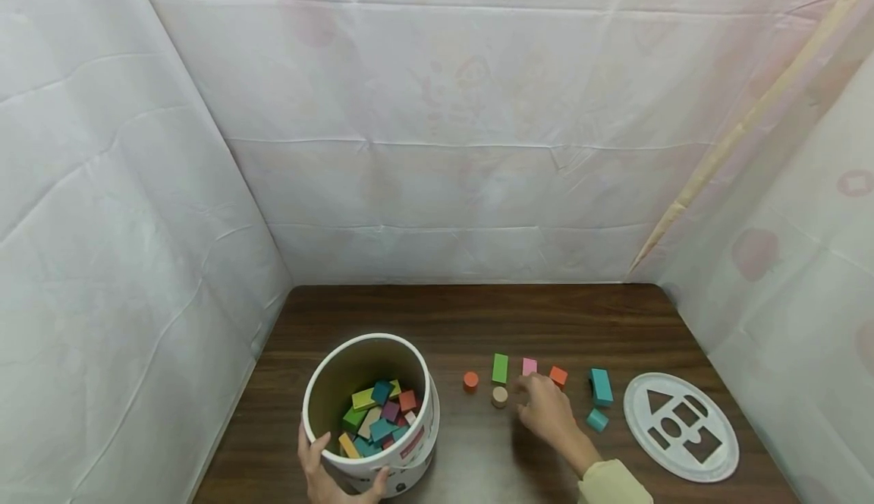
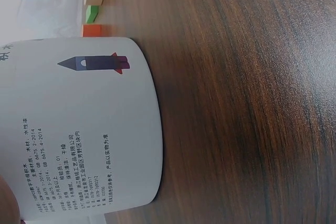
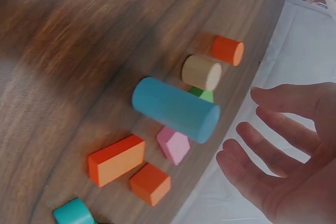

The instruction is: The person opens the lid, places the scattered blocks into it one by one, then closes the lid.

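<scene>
At the near edge of the head view, the person's left hand [image 1: 337, 477] grips the white cylindrical bucket [image 1: 348, 363], its fingers and thumb spread round the near side. The bucket stands on the left part of the dark brown wood-grain table [image 1: 546, 314] and holds a pile of multicoloured wooden blocks [image 1: 379, 431], seen only from the head camera. The left wrist view instead shows the bucket's outer wall, with a printed rocket [image 2: 100, 63] and lines of Chinese text.

To the right, well apart from the left hand, the right hand [image 1: 546, 409] hangs over the loose blocks. Its grasp is hard to read from above, but the right wrist view shows its fingers apart and nothing between them. That view also reveals a tall blue cylinder [image 3: 176, 109] standing near the fingertips, and an orange rectangular block [image 3: 116, 161] beside an orange cube [image 3: 150, 183].

Farther right lie a small teal rounded block [image 1: 597, 420] and a white round lid with shaped holes [image 1: 683, 462]. A short pale wooden cylinder [image 1: 500, 397] comes next, then a short orange cylinder [image 1: 470, 382], a teal rectangular block [image 1: 601, 387], a green rectangular block [image 1: 501, 368] and a pink block [image 1: 529, 366]. White printed cloth [image 1: 437, 185] hangs behind the table.
</scene>
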The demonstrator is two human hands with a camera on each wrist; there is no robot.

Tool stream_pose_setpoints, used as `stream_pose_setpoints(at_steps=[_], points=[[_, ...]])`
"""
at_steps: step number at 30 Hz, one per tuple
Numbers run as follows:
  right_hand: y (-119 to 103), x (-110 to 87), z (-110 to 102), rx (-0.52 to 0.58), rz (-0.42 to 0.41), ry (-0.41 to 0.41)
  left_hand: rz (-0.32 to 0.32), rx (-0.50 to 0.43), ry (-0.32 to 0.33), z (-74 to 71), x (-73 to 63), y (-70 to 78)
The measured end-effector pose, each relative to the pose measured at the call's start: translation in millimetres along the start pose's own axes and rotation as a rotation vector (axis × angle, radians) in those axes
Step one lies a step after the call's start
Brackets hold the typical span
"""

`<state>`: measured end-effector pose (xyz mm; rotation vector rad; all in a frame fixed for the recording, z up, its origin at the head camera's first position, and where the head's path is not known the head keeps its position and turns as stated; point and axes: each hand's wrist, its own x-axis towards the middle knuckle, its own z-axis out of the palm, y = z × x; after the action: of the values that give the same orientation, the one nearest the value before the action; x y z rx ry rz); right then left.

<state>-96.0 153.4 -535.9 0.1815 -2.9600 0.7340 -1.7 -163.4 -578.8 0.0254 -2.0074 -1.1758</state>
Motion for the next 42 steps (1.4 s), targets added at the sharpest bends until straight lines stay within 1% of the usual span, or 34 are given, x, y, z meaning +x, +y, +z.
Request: stream_pose_setpoints(at_steps=[7,11,17,19,24,26,31,33,40,42], points=[[8,-1.3,5,0.001,0.016,-0.005,-0.034,-0.019,-0.004,0.7,0.6,2.3],[12,-2.0,8,0.005,0.032,-0.018,-0.023,-0.019,-0.003,0.6,-0.1,1.7],[20,-3.3,13,0.004,0.022,-0.021,-0.047,-0.025,-0.016,-0.3,1.4,2.8],[21,-3.0,13,0.014,0.027,-0.027,-0.041,-0.026,-0.013,-0.2,1.5,2.4],[20,-0.4,10,0.047,0.05,-0.05,-0.002,-0.029,0.0,0.6,0.3,0.1],[18,1.1,7,0.051,0.056,-0.053,-0.009,-0.022,-0.002,0.4,0.4,0.4],[13,3.8,-1,0.041,0.004,-0.014,-0.071,-0.007,-0.015,-0.8,1.4,4.5],[11,4.1,-4,0.044,-0.026,0.006,-0.075,-0.011,-0.011,-0.5,1.4,5.1],[-1,7.0,-16,0.075,-0.072,0.02,-0.026,-0.005,0.0,0.4,0.3,1.4],[-6,7.6,-22,0.076,-0.082,0.021,0.006,-0.019,0.006,1.5,0.3,-1.3]])
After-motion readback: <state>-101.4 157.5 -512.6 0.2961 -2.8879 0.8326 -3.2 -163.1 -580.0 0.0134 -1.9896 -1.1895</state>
